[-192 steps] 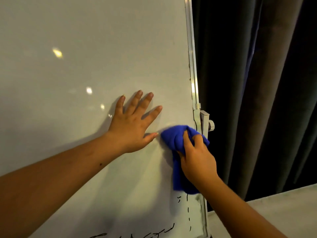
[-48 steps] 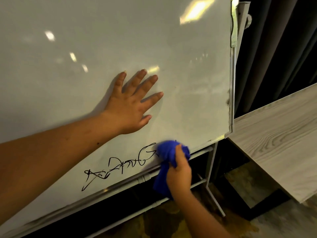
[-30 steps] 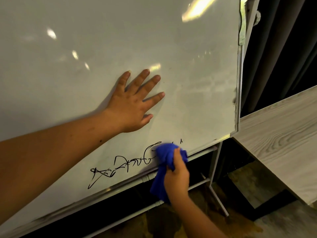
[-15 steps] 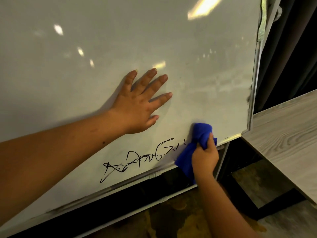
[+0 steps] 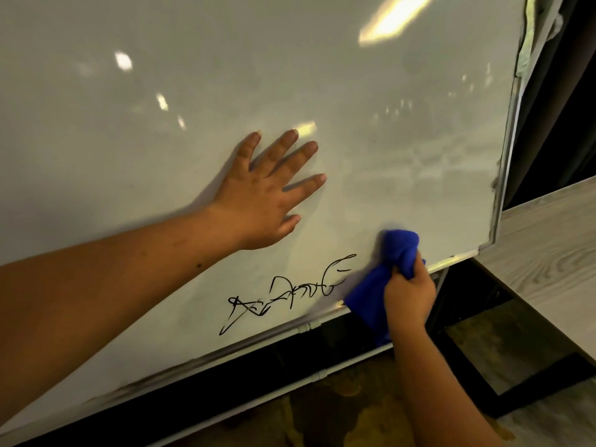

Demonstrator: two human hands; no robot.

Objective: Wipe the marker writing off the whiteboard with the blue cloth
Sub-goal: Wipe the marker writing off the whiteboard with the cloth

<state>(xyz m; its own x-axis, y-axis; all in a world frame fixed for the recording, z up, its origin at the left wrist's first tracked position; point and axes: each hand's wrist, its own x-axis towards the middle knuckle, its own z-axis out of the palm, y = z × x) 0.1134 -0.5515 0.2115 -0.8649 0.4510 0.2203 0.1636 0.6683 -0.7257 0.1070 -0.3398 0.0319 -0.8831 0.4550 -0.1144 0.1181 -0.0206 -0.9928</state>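
The whiteboard (image 5: 387,91) fills most of the head view. Black marker writing (image 5: 283,293) runs along its lower edge, near the bottom right corner. My left hand (image 5: 261,201) lies flat on the board above the writing, fingers spread. My right hand (image 5: 408,293) grips the bunched blue cloth (image 5: 393,253) and presses it on the board just right of the writing's right end. A tail of the cloth hangs down below the board's bottom frame.
A light wooden tabletop (image 5: 554,262) stands close to the right of the board. Dark curtains (image 5: 567,108) hang behind the board's right edge. The board's metal stand bars (image 5: 309,379) and a stained floor (image 5: 354,414) lie below.
The right hand with the cloth swept right from the writing's end toward the corner. The last small strokes at the writing's right end have gone since half a second ago. The left hand stayed flat.
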